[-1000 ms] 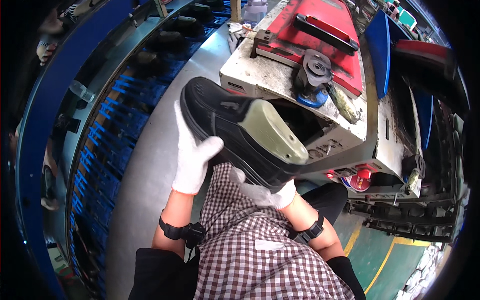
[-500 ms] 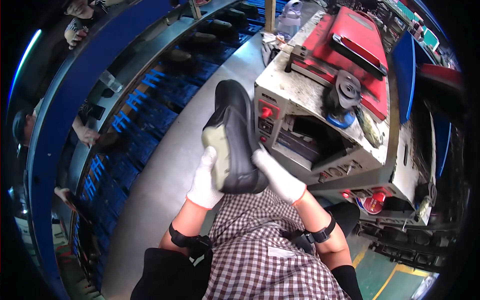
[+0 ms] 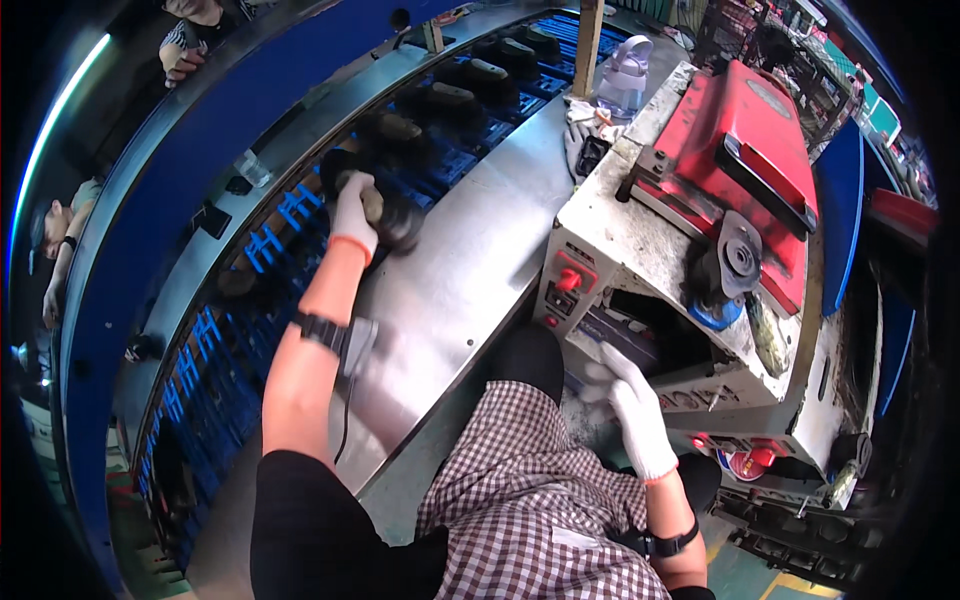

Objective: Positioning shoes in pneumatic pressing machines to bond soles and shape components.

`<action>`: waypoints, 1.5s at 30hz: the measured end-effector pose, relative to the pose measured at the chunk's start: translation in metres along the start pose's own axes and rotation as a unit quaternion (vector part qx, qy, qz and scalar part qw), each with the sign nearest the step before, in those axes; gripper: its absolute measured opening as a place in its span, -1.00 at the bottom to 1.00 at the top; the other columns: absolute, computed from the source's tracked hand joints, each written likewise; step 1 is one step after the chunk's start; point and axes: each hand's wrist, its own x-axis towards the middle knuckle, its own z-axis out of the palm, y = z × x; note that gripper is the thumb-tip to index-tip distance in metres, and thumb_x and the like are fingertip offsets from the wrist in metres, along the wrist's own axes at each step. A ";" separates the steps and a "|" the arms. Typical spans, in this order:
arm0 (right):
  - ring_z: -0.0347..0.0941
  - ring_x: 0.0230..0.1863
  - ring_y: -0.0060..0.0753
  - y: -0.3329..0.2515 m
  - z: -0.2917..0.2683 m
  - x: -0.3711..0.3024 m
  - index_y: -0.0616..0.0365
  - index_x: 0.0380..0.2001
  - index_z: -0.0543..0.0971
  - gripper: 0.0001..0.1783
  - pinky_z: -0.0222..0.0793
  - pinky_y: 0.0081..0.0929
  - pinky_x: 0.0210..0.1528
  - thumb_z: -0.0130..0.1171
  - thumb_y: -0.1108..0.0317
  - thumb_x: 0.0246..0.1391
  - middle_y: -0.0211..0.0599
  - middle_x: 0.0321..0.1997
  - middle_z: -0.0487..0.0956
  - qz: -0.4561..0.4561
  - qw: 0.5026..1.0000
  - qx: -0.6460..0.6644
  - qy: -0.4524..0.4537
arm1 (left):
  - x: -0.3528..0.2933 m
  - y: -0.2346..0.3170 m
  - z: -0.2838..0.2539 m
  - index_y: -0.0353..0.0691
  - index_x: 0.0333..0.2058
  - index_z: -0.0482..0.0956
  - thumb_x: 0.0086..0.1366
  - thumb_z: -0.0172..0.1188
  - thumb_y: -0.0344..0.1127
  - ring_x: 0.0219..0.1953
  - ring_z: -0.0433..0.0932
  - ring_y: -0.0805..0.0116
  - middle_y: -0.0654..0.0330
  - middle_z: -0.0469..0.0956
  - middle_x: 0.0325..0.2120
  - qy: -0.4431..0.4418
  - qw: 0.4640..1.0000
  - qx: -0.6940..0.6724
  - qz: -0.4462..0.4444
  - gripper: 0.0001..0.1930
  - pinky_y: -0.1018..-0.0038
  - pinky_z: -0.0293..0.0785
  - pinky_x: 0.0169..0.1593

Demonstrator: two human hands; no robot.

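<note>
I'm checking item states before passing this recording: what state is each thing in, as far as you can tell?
Blue slatted conveyor: carrying a row of dark shoes.
Black shoe with beige insert: gripped, motion-blurred, at the conveyor's edge.
Left white-gloved hand: closed on that shoe.
Right white-gloved hand: open, empty.
Boxy white metal machine: top stained, front opening uncovered.
Small red switch on its front: setting unclear.
Translucent lavender jug: upright.

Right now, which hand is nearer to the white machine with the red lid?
Right. The right hand is open at the near side of the white machine; the left hand is farther left, holding the black shoe by the blue slatted conveyor.
</note>
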 end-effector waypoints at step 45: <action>0.61 0.01 -0.45 0.056 -0.045 -0.018 0.13 0.48 0.36 -0.39 0.59 -0.48 -0.05 0.05 0.08 0.51 -0.23 0.20 0.64 0.083 0.993 0.052 0.066 | -0.169 0.050 -0.250 -0.16 0.18 0.59 0.27 0.16 -0.05 0.24 0.56 -0.03 0.03 0.61 0.17 0.135 0.979 -0.149 0.012 -0.45 -0.10 0.44 0.31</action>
